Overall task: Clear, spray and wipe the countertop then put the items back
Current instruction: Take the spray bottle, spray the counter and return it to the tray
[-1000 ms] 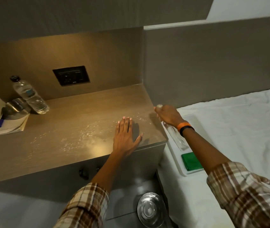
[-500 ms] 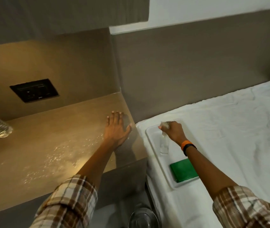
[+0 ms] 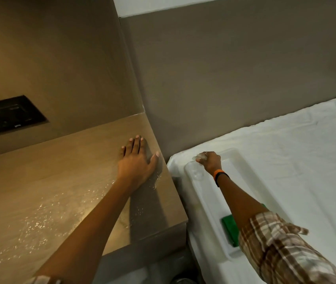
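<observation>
The brown countertop [image 3: 40,191] is speckled with wet spray droplets across its middle and front. My left hand [image 3: 136,162] lies flat on it near the back right corner, fingers spread, holding nothing. My right hand [image 3: 209,162] is closed around the top of a clear spray bottle [image 3: 195,171], which stands at the far end of a white tray [image 3: 245,175] on the bed. A green cloth or sponge [image 3: 229,227] lies at the near end of the tray, partly hidden by my right forearm.
A black switch panel [image 3: 11,113] is set in the wall behind the counter. The white bed sheet [image 3: 296,150] fills the right side, against a grey headboard wall [image 3: 234,78]. A narrow gap separates the counter from the bed.
The view has swung right, so the water bottle and items at the counter's left are out of frame. My right hand carried the spray bottle from the counter edge to the tray's far end.
</observation>
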